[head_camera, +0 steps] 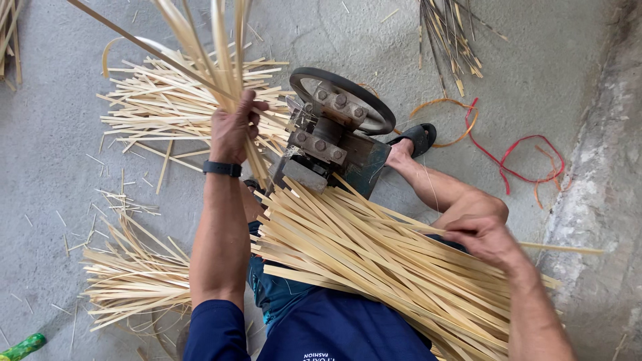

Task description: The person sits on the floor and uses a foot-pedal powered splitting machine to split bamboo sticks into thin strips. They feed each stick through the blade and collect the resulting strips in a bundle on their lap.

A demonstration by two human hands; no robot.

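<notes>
My left hand (233,127) grips a bunch of thin bamboo strips (214,47) that fan upward and also hang down toward my lap. A black band sits on that wrist. My right hand (483,238) rests with curled fingers on a big heap of flat bamboo strips (374,261) lying across my lap. It seems to pinch one strip there. A small metal machine with a black handwheel (338,124) stands on the floor just beyond the heap, right of my left hand.
Piles of cut strips lie on the concrete floor at upper left (167,100) and lower left (130,277). Darker sticks (448,33) lie at the top. Red and orange cords (515,157) curl at right. My sandalled foot (416,139) sits beside the machine.
</notes>
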